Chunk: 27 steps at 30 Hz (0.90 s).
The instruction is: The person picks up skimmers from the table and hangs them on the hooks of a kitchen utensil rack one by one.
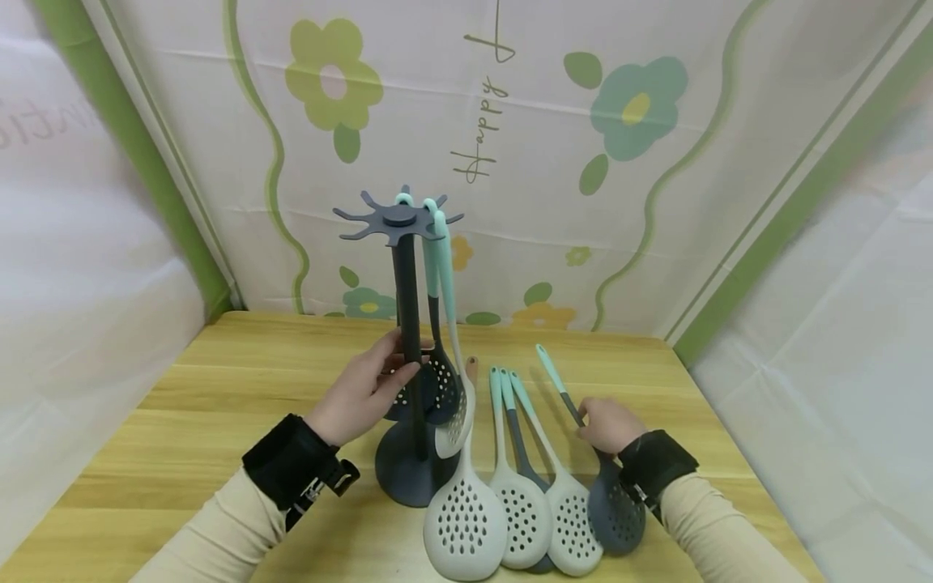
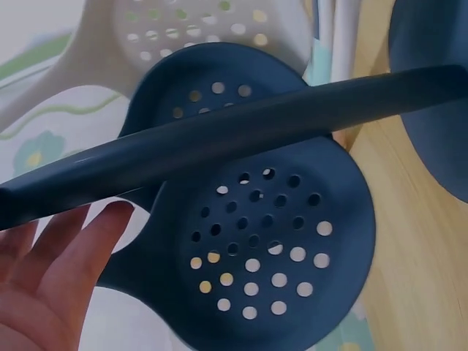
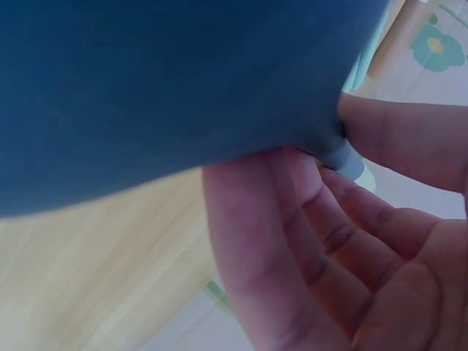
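Stand, head view: dark and upright [image 1: 406, 300] on the table [image 1: 248, 364]; my left hand [image 1: 357, 401] curls round its post, thumb in front.
Dark skimmer, head view: [image 1: 618, 510] at the right end of the row, beside four other skimmers [image 1: 466, 530]; my right hand [image 1: 612, 425] pinches its shaft.
Long axis, head view: handle tip points away from me and slightly left; perforated head points toward me and slightly right.
Pick-up, head view: I judge this to be the step in hand. Next move probably calls for bracing the post, lifting the shaft and turning the long axis upright, handle end to a free hook [image 1: 357, 216].
Hanging skimmers, left wrist view: two dark heads and one light [image 2: 347, 208] beside the post; my finger pressure I cannot tell.
Shaft pinch, right wrist view: thumb on one side, fingers below; mint handle beyond. Table clearance: cannot tell.
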Available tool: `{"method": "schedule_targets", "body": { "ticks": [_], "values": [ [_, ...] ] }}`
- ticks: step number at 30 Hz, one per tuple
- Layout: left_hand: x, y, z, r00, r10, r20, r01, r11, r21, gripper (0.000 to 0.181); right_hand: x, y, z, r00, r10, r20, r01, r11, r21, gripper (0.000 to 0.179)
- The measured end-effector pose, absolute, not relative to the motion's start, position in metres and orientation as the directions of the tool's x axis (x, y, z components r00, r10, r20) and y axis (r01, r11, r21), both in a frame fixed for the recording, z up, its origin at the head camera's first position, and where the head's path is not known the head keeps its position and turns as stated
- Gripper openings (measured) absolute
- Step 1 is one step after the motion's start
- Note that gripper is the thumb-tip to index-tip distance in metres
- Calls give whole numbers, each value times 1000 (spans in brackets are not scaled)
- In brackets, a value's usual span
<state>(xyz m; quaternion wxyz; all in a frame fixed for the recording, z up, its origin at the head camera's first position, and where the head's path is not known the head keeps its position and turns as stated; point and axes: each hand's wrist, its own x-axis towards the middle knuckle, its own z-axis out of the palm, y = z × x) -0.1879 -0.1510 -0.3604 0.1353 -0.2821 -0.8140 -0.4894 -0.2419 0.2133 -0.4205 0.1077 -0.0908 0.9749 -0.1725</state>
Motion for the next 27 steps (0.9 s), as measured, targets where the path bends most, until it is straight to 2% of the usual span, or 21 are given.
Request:
{"method": "schedule_targets", "body": {
  "ticks": [7,15,20,27],
  "values": [
    [-190,-153,-355,-777,342,528,625,326,709,44,-242,213,-419,-961,-213,-179,-136,920,-367,29],
    [-190,-154,-353,-784,310,538,621,371,690,25,-239,209,-416,-962,-231,-148,-165,918,-362,29],
    [-189,-154,-353,-770,303,561,638,388,665,27,-239,208,-414,-962,-235,-138,-174,919,-354,30],
    [-189,-152,-353,-783,277,556,619,422,662,27,-239,205,-410,-961,-253,-110,-204,919,-337,29]
  ]
}}
